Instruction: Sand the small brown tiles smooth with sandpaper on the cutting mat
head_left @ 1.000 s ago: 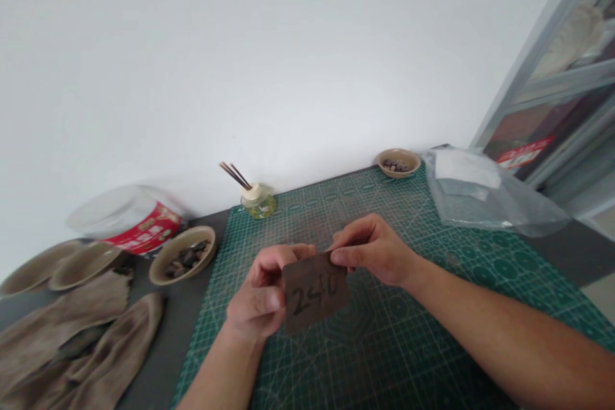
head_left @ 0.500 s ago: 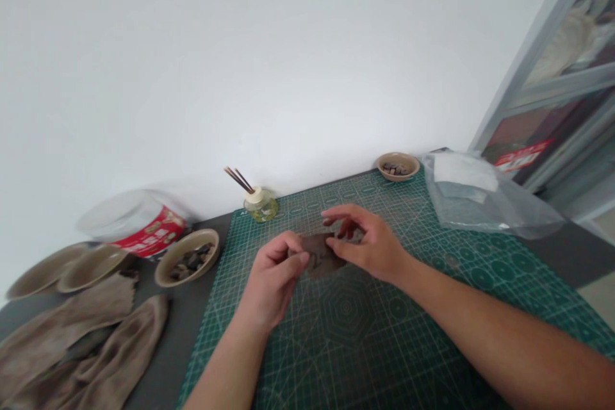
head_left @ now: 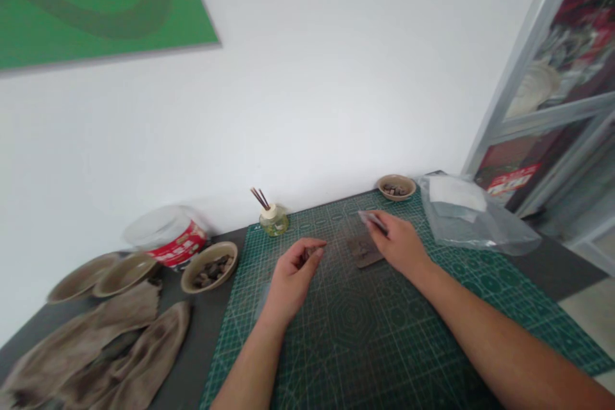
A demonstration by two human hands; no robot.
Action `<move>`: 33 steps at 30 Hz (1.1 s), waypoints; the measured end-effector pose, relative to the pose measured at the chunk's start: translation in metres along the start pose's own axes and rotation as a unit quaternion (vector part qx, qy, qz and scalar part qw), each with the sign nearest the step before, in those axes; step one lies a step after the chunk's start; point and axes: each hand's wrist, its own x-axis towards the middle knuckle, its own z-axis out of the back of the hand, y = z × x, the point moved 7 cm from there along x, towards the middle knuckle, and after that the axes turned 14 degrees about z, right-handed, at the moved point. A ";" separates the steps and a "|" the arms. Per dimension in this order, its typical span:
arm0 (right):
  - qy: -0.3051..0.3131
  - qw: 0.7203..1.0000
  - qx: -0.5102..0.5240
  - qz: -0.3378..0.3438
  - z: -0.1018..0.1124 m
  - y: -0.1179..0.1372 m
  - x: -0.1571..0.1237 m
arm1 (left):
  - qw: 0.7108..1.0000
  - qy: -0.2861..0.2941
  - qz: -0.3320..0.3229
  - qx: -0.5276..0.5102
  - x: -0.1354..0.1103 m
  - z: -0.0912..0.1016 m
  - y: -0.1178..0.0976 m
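On the green cutting mat (head_left: pixel 413 346) lies a flat brown slab (head_left: pixel 364 252) with dark line marks on it. My right hand (head_left: pixel 400 245) is just beside and over its right edge, closed around a thin pale strip (head_left: pixel 373 219) whose kind I cannot make out. To the left of the slab, apart from it, my left hand (head_left: pixel 294 278) is above the mat with thumb and fingers pinched. A small brown piece (head_left: pixel 311 252) shows between those fingers, partly hidden and blurred.
Bowls of small dark pieces stand at left (head_left: pixel 210 267) and back right (head_left: pixel 396 187). A reed diffuser (head_left: pixel 274 221) is by the wall. A clear plastic bag (head_left: pixel 480 221) lies at right; a lidded tub (head_left: pixel 175 240), more bowls (head_left: pixel 127 274) and brown cloth (head_left: pixel 106 333) are left.
The brown slab, held between both hands before, now lies on the mat. My hands have moved apart, and the right one now has a pale strip. The view has tilted up and left.
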 end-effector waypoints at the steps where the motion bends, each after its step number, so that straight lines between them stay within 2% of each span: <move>1: -0.009 0.999 -0.042 -0.025 0.011 -0.013 -0.006 | 1.000 -0.007 -0.010 0.012 0.000 0.001 -0.001; 3: 0.005 0.990 -0.121 -0.068 0.025 -0.037 -0.020 | 0.998 -0.007 -0.034 0.043 -0.001 -0.001 -0.003; 6: 0.077 0.978 -0.178 -0.071 0.023 -0.050 -0.040 | 0.988 0.008 -0.086 0.129 -0.004 -0.010 -0.008; 10: 0.169 0.966 -0.193 -0.039 -0.005 -0.033 -0.050 | 0.959 0.035 -0.128 0.250 -0.011 -0.025 -0.011; 14: 0.210 0.964 -0.163 0.013 -0.031 -0.003 -0.045 | 0.921 -0.004 -0.115 0.371 -0.013 -0.032 -0.007; 18: 0.200 0.971 -0.127 0.029 -0.042 0.010 -0.043 | 0.880 -0.010 -0.089 0.467 -0.016 -0.040 -0.001; 23: 0.164 0.984 -0.067 -0.015 -0.047 -0.001 -0.043 | 0.856 0.008 -0.084 0.511 -0.018 -0.050 0.003; 28: 0.147 0.984 -0.083 -0.053 -0.039 -0.019 -0.037 | 0.854 0.007 -0.100 0.510 -0.019 -0.054 0.005; 33: 0.138 0.976 -0.153 -0.068 -0.027 -0.030 -0.035 | 0.878 -0.004 -0.085 0.472 -0.015 -0.055 0.007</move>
